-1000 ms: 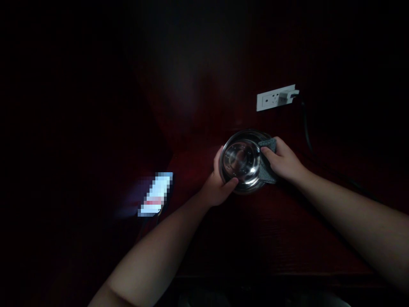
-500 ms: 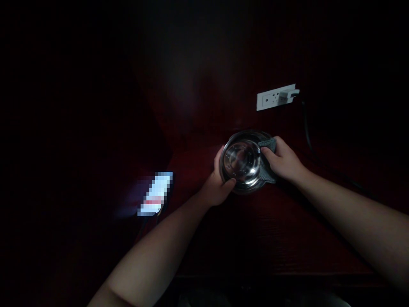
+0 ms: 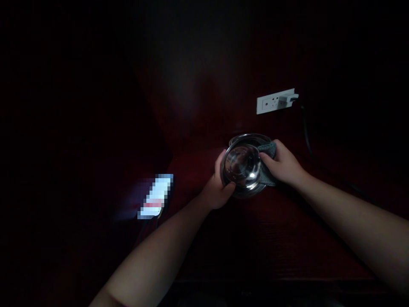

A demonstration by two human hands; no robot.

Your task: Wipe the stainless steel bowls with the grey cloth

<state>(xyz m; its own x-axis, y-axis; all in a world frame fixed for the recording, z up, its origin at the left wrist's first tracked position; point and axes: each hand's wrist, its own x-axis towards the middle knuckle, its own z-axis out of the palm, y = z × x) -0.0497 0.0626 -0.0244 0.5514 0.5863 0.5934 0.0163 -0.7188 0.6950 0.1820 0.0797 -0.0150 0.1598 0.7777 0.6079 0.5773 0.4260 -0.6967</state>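
Note:
In near darkness a shiny steel bowl [image 3: 241, 168] is held over a dark red wooden table [image 3: 287, 238]. My left hand [image 3: 217, 187] grips the bowl's near left rim, thumb inside. My right hand [image 3: 283, 164] is closed on a grey cloth [image 3: 267, 150] pressed against the bowl's right rim. A second steel rim [image 3: 247, 137] shows just behind the bowl; whether it is another bowl I cannot tell.
A white wall socket [image 3: 271, 102] with a white plug and a dark cable [image 3: 306, 132] sits behind the bowl on the dark red wall. A lit, blurred phone screen [image 3: 155, 196] lies at the left. Everything else is black.
The bowl has tipped more upright toward me and drawn in slightly, leaving a second rim visible behind it. Both hands keep their grip.

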